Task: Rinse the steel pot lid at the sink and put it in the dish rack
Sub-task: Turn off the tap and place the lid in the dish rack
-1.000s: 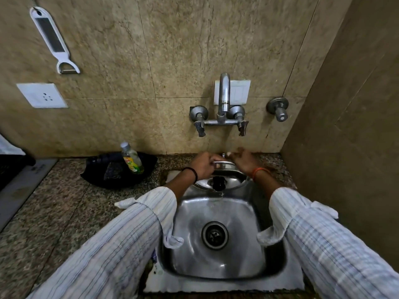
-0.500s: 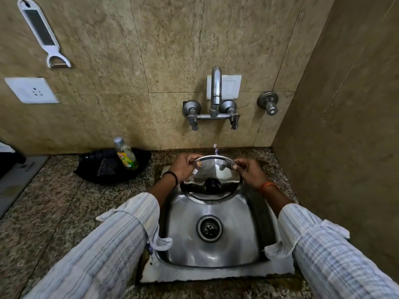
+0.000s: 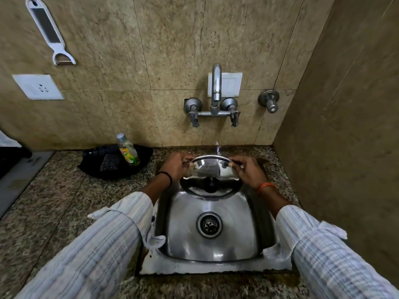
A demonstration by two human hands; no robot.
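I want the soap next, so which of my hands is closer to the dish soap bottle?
Left. Your left hand grips the steel lid's left rim, just right of the dish soap bottle. Your right hand holds the lid's far rim, farther away.

White peeler [image 3: 49, 33] hangs on the tiled wall, upper left. White socket plate [image 3: 38, 86] just below it. Second white switch plate [image 3: 230, 84] behind the tap spout. Lone steel valve [image 3: 269, 100] on the wall, right of the tap. Dish soap bottle [image 3: 128, 150] stands tilted in a black tray [image 3: 103, 164] on the granite counter [image 3: 49, 201].
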